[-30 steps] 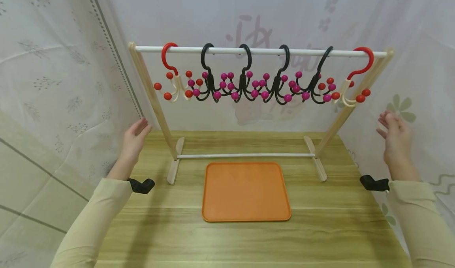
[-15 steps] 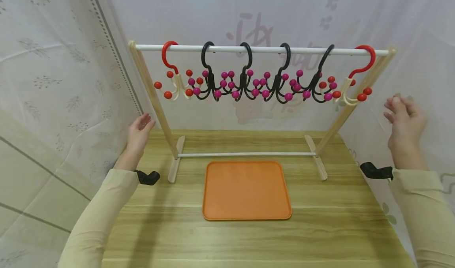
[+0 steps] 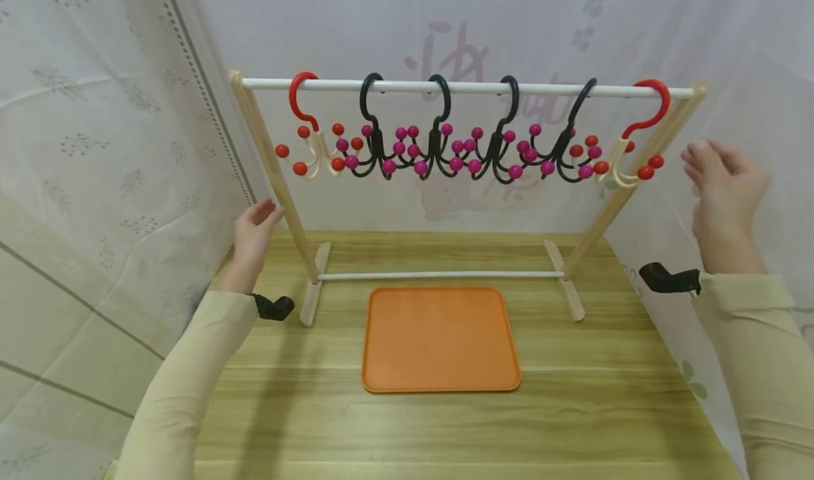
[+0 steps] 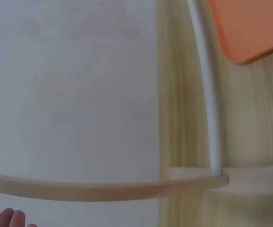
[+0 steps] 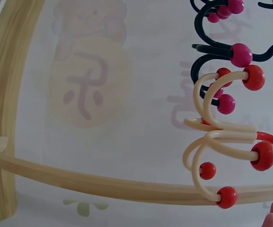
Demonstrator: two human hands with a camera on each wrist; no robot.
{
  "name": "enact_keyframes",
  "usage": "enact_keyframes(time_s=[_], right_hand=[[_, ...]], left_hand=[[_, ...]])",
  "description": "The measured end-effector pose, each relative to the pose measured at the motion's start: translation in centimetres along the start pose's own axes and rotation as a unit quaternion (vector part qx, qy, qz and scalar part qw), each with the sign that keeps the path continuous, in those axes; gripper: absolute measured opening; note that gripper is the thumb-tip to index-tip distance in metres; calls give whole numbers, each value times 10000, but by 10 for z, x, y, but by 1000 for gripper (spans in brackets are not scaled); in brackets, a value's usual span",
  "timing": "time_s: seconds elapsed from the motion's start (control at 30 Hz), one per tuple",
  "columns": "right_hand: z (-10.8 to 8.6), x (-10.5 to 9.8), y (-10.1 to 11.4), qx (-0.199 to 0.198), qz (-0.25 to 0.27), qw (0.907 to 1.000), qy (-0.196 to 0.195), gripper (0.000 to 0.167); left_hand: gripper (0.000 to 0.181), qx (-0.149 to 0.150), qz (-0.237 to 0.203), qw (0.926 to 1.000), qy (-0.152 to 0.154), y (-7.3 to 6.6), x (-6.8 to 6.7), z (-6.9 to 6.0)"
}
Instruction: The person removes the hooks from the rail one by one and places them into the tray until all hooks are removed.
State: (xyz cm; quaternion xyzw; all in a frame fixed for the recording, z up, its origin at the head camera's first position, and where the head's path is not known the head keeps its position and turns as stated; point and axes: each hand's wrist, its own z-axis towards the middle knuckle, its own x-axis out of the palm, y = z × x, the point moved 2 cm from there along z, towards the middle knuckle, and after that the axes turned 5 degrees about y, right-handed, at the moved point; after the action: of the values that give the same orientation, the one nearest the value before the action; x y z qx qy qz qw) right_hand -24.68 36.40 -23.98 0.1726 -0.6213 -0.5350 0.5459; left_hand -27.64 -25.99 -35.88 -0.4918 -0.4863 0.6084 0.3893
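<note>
My left hand (image 3: 252, 240) is raised just outside the left wooden post (image 3: 280, 190) of a hanging rack, holding nothing. Only its fingertips (image 4: 5, 218) show in the left wrist view. To the right of the rack, my right hand (image 3: 728, 201) is lifted higher, its fingers loosely bent and nothing in them. The nearest thing to it is a red-and-cream claw hanger (image 3: 655, 112) at the rail's right end. A matching red-and-cream hanger (image 3: 294, 102) hangs at the left end. Between them several black claw hangers (image 3: 377, 144) with pink balls hang on the white top rail (image 3: 470, 87).
An orange tray (image 3: 441, 338) lies on the wood-grain table (image 3: 445, 430) in front of the rack's white lower bar (image 3: 439, 276). Wooden feet (image 3: 574, 300) support the rack on both sides. Patterned cloth (image 3: 127, 77) surrounds the table at the back and sides.
Both hands have moved up. The left has come closer to the left post, while the right has risen toward the height of the right-end hanger. The hangers and tray have stayed in place.
</note>
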Motion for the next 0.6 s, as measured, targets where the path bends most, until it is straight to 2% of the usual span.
enact_keyframes(time_s=[0.13,0.4,0.6], right_hand=[[2,9,3,31,14,10000,47,41],[6,24,5,158,-510,9982,286,45],[10,31,4,367,-638,9966,362,42]], left_hand=[[59,-31,6,10000,-58,-2,4,4],[59,-211,-63,9997,-75,-4,9,11],[54,-156,30,9998,-143,-4,12,13]])
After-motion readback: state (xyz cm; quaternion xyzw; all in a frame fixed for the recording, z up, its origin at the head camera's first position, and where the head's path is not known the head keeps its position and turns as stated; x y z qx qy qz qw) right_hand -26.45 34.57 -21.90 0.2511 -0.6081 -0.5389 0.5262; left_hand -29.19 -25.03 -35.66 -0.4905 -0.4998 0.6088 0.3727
